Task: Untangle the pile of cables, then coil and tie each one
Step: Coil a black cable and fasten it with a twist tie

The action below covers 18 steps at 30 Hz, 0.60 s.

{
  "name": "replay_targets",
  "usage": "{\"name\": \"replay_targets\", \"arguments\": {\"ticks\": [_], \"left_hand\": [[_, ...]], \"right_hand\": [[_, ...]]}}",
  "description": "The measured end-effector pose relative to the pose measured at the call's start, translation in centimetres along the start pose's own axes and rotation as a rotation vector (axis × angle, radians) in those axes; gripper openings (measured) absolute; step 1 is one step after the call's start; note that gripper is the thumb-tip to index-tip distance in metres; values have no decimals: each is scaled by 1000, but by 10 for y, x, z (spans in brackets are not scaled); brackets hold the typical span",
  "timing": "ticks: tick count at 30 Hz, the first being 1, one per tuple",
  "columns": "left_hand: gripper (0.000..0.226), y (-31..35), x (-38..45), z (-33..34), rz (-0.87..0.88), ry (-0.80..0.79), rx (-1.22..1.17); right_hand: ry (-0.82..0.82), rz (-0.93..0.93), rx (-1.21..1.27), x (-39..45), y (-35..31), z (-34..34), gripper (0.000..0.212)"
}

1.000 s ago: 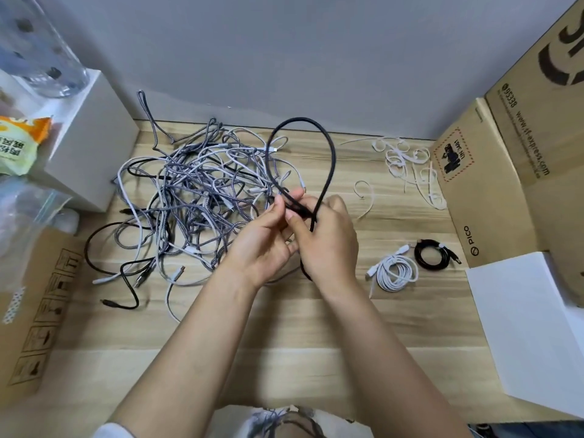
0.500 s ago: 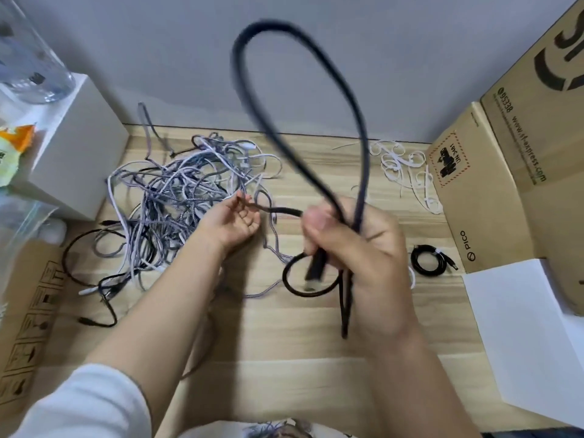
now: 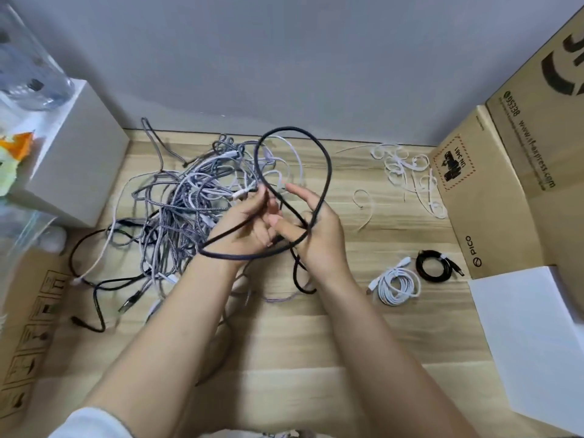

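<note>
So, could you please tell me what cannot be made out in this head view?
- Head view: the black cable has its ends hidden behind the left hand and right hand.
- Cable pile: individual cables too tangled to count.
- White ties: too small to count.
- Cardboard box: cut off by the right edge.

Left hand [image 3: 249,222]: fingers curled, gripping a dark braided cable [image 3: 327,172]. Right hand [image 3: 319,235]: beside it, thumb pinching the same cable, forefinger extended far.

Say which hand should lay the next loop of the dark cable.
Left, probably. The right hand grips the dark cable where its loops cross, anchoring the coil; the left hand holds the running strand and can feed it round.
</note>
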<state>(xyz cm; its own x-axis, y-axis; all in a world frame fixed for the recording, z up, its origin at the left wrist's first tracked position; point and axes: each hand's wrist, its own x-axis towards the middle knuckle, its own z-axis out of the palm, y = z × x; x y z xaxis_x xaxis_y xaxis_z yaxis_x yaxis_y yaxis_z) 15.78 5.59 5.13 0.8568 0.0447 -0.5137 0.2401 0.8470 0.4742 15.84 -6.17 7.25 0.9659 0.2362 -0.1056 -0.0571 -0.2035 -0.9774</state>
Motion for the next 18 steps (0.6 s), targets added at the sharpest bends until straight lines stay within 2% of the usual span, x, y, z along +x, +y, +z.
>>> {"name": "replay_targets", "arguments": {"ticks": [2,6,9,11,13,18], "left_hand": [[31,-7,-4,0,-27,5,69],[11,-14,0,-7,-61,-3,-25],[22,-13,12,-16,-133,-9,-21],[20,-13,22,-21,-186,17,-44],[28,-11,31,-25,-197,44,-99],[36,11,55,-28,-82,95,-219]], "right_hand": [[10,6,-65,7,6,7,38],[53,7,-158,16,9,16,25],[149,-92,-202,16,5,18,18],[219,-136,-135,15,-3,16,19],[228,-171,-76,11,-15,15,21],[80,-174,276,-14,-54,8,21]]}}
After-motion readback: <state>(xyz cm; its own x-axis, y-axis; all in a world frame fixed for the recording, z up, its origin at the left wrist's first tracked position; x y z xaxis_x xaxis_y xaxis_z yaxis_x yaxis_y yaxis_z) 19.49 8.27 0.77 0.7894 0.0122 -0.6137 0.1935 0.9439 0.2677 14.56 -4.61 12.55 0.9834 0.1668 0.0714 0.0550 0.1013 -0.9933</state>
